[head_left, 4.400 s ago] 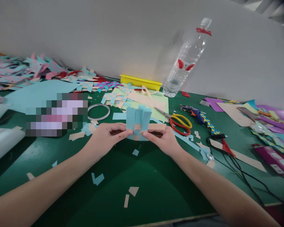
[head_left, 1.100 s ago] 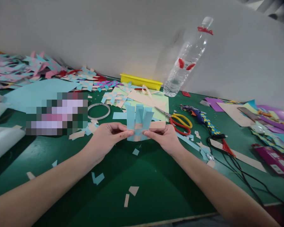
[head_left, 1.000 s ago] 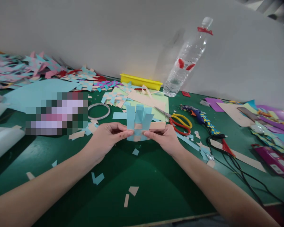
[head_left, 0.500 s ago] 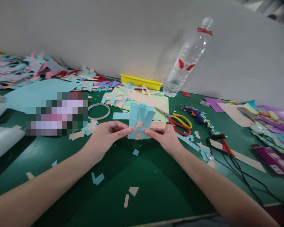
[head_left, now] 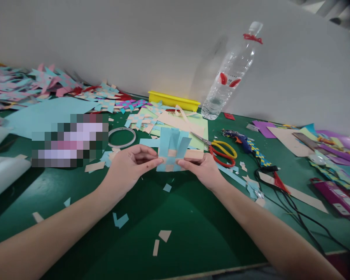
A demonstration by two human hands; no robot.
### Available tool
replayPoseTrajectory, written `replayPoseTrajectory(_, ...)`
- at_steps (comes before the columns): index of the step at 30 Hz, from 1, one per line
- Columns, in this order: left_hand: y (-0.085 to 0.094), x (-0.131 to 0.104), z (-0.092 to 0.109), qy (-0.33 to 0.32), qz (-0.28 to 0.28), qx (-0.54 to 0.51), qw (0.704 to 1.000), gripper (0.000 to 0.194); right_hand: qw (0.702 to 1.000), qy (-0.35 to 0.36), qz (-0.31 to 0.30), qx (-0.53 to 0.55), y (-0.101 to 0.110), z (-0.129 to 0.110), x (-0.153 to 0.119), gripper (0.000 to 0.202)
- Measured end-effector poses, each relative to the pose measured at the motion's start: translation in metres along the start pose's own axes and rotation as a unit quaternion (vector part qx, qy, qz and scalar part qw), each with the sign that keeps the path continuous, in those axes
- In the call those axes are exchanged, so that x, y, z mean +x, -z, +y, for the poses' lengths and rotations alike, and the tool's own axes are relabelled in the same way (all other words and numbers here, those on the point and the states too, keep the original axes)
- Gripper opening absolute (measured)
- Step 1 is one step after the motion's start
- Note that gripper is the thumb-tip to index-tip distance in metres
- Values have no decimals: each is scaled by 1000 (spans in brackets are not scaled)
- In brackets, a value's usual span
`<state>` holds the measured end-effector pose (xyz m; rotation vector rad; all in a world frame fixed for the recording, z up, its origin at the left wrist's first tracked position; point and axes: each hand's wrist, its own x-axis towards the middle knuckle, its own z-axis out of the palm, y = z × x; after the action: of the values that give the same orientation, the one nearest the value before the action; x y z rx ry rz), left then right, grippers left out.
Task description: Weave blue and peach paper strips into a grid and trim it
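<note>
Between both hands, above the green table, is a piece of woven paper strips (head_left: 171, 158) in light blue and pale peach. Its blue strips fan upward, and a peach strip (head_left: 194, 154) sticks out to the right. My left hand (head_left: 130, 165) pinches the left edge with thumb and fingers. On the other side my right hand (head_left: 205, 171) pinches the right edge, its thumb on the front of the weave. The fingers behind the paper are partly hidden. Scissors (head_left: 221, 151) with red and yellow handles lie just beyond my right hand.
A tilted plastic bottle (head_left: 231, 74) leans against the wall, beside a yellow tray (head_left: 175, 102). A tape ring (head_left: 121, 137) lies left of the weave. At right are a blue glue gun (head_left: 242, 142), black cable (head_left: 291, 206) and purple box (head_left: 336, 198). Paper scraps (head_left: 165, 235) dot the green table (head_left: 192, 249).
My left hand's fingers have shifted slightly at the left edge of the weave. The paper and my right hand have barely moved.
</note>
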<state>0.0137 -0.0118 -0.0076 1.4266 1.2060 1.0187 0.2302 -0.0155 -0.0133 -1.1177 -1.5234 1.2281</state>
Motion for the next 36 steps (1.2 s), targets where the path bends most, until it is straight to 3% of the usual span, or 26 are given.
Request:
replayPoseTrajectory(8,2,-1,-1,0,-3,29,1000,36,999,-17,24,15,-1,2,0,23)
replayPoseTrajectory(13,1,2,-4,39,-61,-16,997,35,998,-21,59,22,-1,1,1,19)
replayPoseTrajectory(19,1,1,-4,34,-102,50,993,26,997,-14,72,30,-4,0,-2,20)
replayPoseTrajectory(22,1,0,-3,22,-90,55,994,27,996,-12,81,45,-7,-1,-4,21)
replayPoseTrajectory(28,0,-6,2,-42,-14,95,994,32,987,-33,114,107,-14,-2,-6,28)
replayPoseTrajectory(36,-1,-10,2,-91,25,135,986,21,983,-34,109,144,-19,-2,-9,26)
